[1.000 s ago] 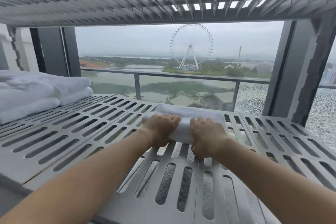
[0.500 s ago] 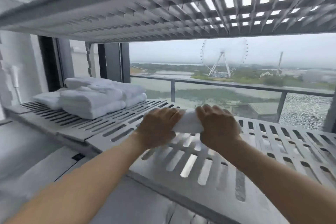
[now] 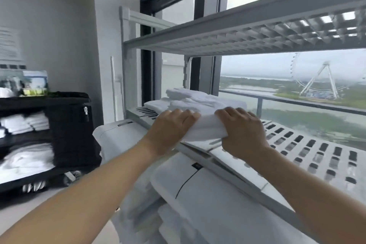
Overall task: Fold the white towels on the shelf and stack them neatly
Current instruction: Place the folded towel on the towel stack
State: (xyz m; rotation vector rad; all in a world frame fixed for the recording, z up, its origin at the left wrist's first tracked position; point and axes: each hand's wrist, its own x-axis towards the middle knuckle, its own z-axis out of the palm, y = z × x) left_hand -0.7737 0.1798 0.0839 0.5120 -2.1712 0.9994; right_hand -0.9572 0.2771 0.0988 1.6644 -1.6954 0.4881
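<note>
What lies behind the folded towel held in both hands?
Behind the folded towel, held by the left hand and right hand, a stack of white towels sits on the slotted shelf. The stack's near edge is covered.

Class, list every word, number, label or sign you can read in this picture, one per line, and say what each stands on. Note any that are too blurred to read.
No text can be read.
White paper notice on the left wall: lines of print, too blurred to read.
Blue-and-white printed card on top of the black housekeeping cart: too blurred to read.
</note>
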